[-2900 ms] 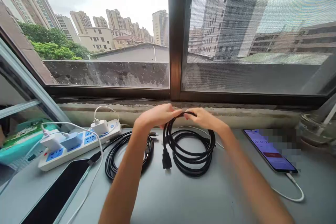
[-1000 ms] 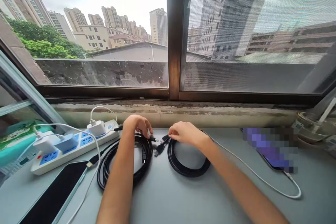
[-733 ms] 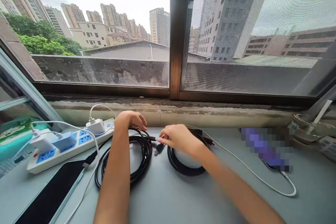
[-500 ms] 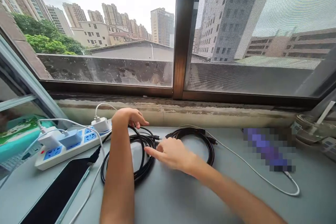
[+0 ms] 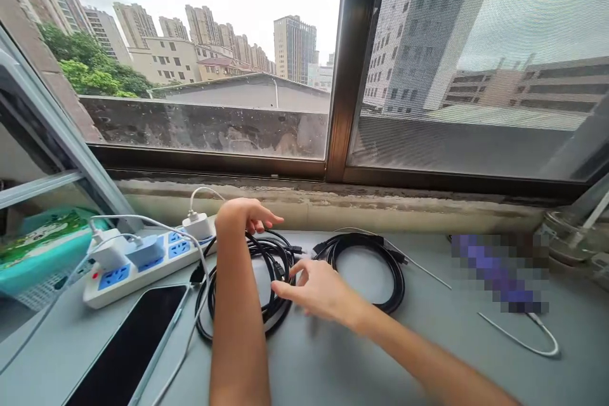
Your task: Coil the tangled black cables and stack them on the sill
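My left hand [image 5: 253, 214] is bent at the wrist over the back of a loosely coiled black cable [image 5: 284, 304]. Its index finger stretches to the right and the other fingers curl a little; whether they touch the cable is hidden. My right hand [image 5: 316, 288] is at the coil's right edge, thumb and index finger apart. A black plug [image 5: 280, 270] of this cable shows close to those fingertips. Just to the right lies a second, neater coil of black cable [image 5: 398, 288], partly behind my right hand.
A white power strip [image 5: 152, 276] with chargers stands on the left. In front of it lies a dark-screened phone or tablet [image 5: 126, 342]. A white cord [image 5: 193, 323] crosses beside my left forearm. A blurred purple item [image 5: 495, 269] lies at the right, below the window.
The view has shifted, so everything sits further right. My right hand has come slightly nearer to me, its thumb and index finger wider apart. The black plug now shows by its fingertips.
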Available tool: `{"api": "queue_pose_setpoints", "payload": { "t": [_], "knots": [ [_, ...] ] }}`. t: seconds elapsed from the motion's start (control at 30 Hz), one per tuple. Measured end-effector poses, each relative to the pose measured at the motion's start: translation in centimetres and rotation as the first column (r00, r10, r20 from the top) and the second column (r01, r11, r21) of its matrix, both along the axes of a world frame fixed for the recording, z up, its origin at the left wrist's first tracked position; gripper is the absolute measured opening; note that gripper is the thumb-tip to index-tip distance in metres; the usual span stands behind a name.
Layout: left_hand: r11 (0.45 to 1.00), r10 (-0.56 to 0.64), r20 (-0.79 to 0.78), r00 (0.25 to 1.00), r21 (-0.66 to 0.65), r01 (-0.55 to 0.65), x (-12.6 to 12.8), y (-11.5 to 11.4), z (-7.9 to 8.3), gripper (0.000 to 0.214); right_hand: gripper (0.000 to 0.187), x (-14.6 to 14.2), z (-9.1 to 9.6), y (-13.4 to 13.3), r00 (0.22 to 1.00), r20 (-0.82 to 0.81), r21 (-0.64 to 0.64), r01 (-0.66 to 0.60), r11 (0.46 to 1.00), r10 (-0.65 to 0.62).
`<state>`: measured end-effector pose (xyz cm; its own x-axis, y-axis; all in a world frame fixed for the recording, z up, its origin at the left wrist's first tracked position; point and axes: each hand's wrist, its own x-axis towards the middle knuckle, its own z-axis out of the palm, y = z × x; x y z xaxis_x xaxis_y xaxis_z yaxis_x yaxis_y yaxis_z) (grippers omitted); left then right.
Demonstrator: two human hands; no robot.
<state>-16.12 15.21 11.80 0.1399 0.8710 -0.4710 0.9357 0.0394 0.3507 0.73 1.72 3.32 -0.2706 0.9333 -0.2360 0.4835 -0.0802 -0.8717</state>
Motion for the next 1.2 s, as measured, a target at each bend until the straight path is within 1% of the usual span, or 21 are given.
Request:
{"api": "queue_pose_setpoints", "payload": {
  "t": [0.07, 0.1, 0.17, 0.23, 0.3, 0.37, 0.4, 0.47, 0.5, 0.57, 0.63, 0.67, 0.73, 0.83, 0.9, 0.93, 0.97, 1.0, 1.03, 1.1, 1.2],
  "knots": [
    [0.995, 0.055, -0.022, 0.998, -0.085, -0.057, 0.4, 0.0, 0.2, 0.050, 0.043, -0.5, 0.0, -0.1, 0.996, -0.092, -0.009, -0.014, 1.000, 0.013],
    [0.992, 0.075, -0.025, 0.997, -0.104, -0.077, 0.7, -0.2, 0.3, 0.050, 0.040, -0.8, 0.1, -0.1, 0.989, -0.146, -0.013, -0.022, 1.000, 0.020],
    [0.991, 0.092, -0.028, 0.995, -0.094, -0.094, 1.3, -0.7, 1.0, 0.052, 0.035, -1.3, 0.1, -0.2, 0.969, -0.243, -0.016, -0.048, 0.999, 0.042],
    [0.990, 0.114, -0.049, 0.992, -0.079, -0.118, 1.8, -1.8, 1.9, 0.055, 0.027, -1.7, 0.1, -0.2, 0.951, -0.296, 0.032, -0.082, 0.996, 0.087],
    [0.991, 0.133, -0.024, 0.991, -0.020, -0.134, 1.9, -3.3, 3.0, 0.057, 0.021, -1.9, 0.2, 0.0, 0.938, -0.315, 0.119, -0.114, 0.986, 0.146],
    [0.980, 0.126, 0.097, 0.987, 0.140, -0.139, 1.8, -5.0, 4.0, 0.057, 0.019, -1.8, 0.5, 0.1, 0.896, -0.388, 0.135, -0.178, 0.975, 0.217],
    [0.960, 0.130, 0.146, 0.981, 0.230, -0.161, 1.6, -5.8, 4.4, 0.058, 0.020, -1.6, 0.8, 0.1, 0.858, -0.450, 0.116, -0.220, 0.969, 0.249],
    [0.891, 0.151, 0.213, 0.965, 0.393, -0.226, 1.2, -7.2, 5.0, 0.057, 0.020, -1.2, 1.6, 0.1, 0.761, -0.579, 0.086, -0.300, 0.950, 0.293],
    [0.852, 0.160, 0.233, 0.959, 0.459, -0.253, 1.1, -7.9, 5.2, 0.057, 0.022, -0.9, 2.1, -0.1, 0.720, -0.622, 0.095, -0.320, 0.943, 0.307],
    [0.773, 0.156, 0.267, 0.951, 0.566, -0.286, 1.2, -9.4, 5.7, 0.054, 0.026, -0.2, 3.3, -0.4, 0.680, -0.655, 0.149, -0.312, 0.938, 0.330],
    [0.693, 0.110, 0.285, 0.952, 0.664, -0.279, 1.8, -10.9, 6.3, 0.051, 0.023, 0.7, 4.6, -0.9, 0.665, -0.661, 0.224, -0.267, 0.937, 0.348],
    [0.646, 0.066, 0.287, 0.956, 0.718, -0.260, 2.2, -11.8, 6.6, 0.050, 0.020, 1.3, 5.2, -1.2, 0.658, -0.664, 0.267, -0.234, 0.935, 0.355],
    [0.532, -0.023, 0.285, 0.958, 0.815, -0.230, 3.2, -13.5, 7.1, 0.047, 0.015, 2.4, 6.5, -1.9, 0.633, -0.687, 0.340, -0.154, 0.928, 0.357],
    [0.383, -0.162, 0.269, 0.949, 0.904, -0.191, 4.5, -15.6, 7.9, 0.045, 0.013, 4.1, 8.4, -3.1, 0.575, -0.743, 0.383, -0.052, 0.922, 0.341],
    [0.322, -0.264, 0.253, 0.931, 0.933, -0.162, 5.2, -16.6, 8.2, 0.047, 0.014, 5.0, 9.5, -3.9, 0.531, -0.776, 0.387, -0.026, 0.922, 0.340],
    [0.311, -0.314, 0.250, 0.916, 0.939, -0.150, 5.5, -17.0, 8.4, 0.047, 0.014, 5.4, 10.0, -4.3, 0.515, -0.787, 0.388, -0.018, 0.922, 0.341],
    [0.314, -0.364, 0.253, 0.896, 0.939, -0.138, 5.8, -17.4, 8.6, 0.047, 0.014, 5.8, 10.4, -4.7, 0.502, -0.795, 0.387, -0.009, 0.922, 0.339],
    [0.332, -0.413, 0.260, 0.873, 0.935, -0.121, 6.0, -17.8, 8.8, 0.048, 0.014, 6.1, 10.7, -5.0, 0.496, -0.802, 0.385, 0.002, 0.923, 0.333],
    [0.365, -0.458, 0.268, 0.848, 0.926, -0.095, 6.3, -18.1, 8.9, 0.050, 0.014, 6.4, 10.9, -5.3, 0.494, -0.806, 0.383, 0.016, 0.924, 0.325],
    [0.453, -0.537, 0.279, 0.796, 0.891, -0.007, 6.7, -18.7, 9.0, 0.056, 0.016, 6.8, 11.3, -5.6, 0.501, -0.806, 0.389, 0.051, 0.920, 0.314],
    [0.610, -0.621, 0.279, 0.733, 0.759, 0.228, 7.2, -19.2, 8.9, 0.057, 0.018, 7.1, 11.9, -5.8, 0.504, -0.798, 0.430, 0.092, 0.898, 0.331]
  ]
}}
